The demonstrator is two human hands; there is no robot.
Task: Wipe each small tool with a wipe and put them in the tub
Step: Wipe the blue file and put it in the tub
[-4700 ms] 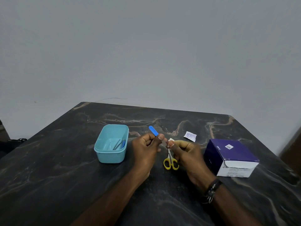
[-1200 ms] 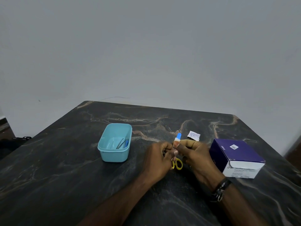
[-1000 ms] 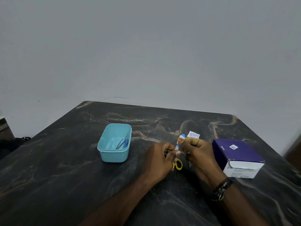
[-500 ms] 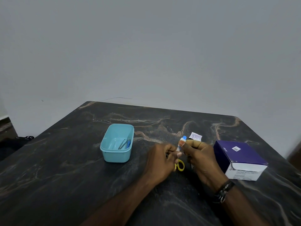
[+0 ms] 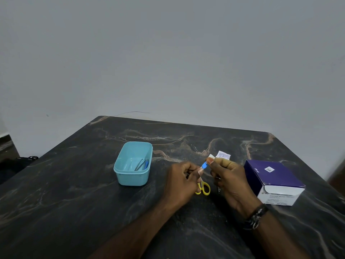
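While pinched between both hands above the desk point(image 5: 74, 202), blue tool point(image 5: 204, 165) at risk: left hand point(image 5: 182, 181) grips lower end, right hand point(image 5: 226, 176) pinches wipe point(image 5: 211, 157) round tip. Slip likely if wet. Scissors point(image 5: 203, 188) underneath, unwiped. Tub point(image 5: 130, 179) left, well apart.

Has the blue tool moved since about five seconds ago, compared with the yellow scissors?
Yes. The blue tool has shifted rightward: it was up and left of the yellow scissors, now it's directly above them.

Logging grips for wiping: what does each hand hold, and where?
Left hand pinches the blue tool at its lower end; right hand pinches a white wipe around its upper end.
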